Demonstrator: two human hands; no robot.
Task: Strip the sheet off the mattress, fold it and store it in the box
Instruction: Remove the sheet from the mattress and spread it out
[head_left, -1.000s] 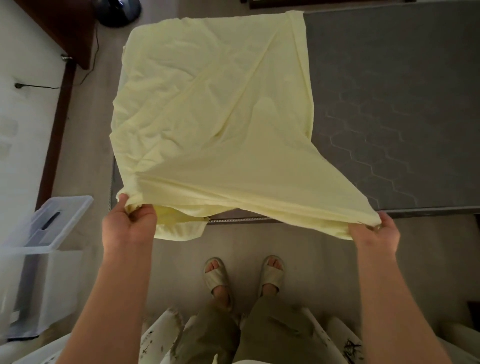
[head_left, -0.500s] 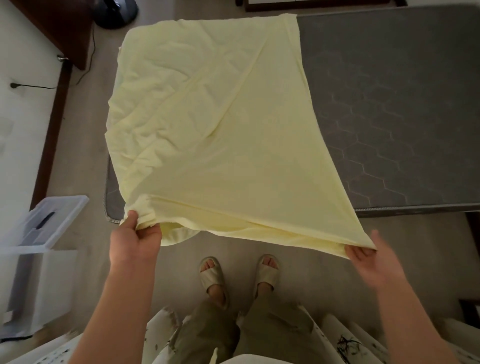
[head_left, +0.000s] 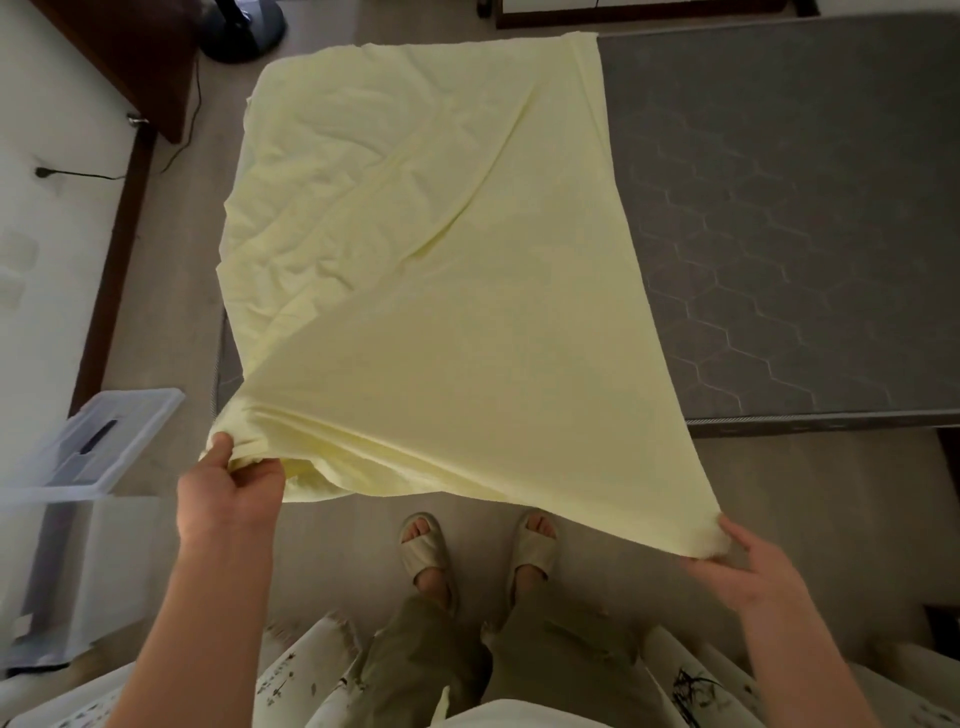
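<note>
Head view: a pale yellow, creased sheet (head_left: 441, 291) is spread over the left part of a grey hexagon-quilted mattress (head_left: 805, 234), with its near edge lifted. One bunched corner is clenched in the left grip (head_left: 228, 493). The other corner is pinched in the right grip (head_left: 753, 566). A clear plastic box (head_left: 62, 545), with its lid (head_left: 104, 441) tilted on top, is seen on the floor (head_left: 779, 478) at the left.

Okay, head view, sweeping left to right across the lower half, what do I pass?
Clear box → left hand, gripping a sheet corner → sandalled feet → right hand, pinching the other corner.
</note>
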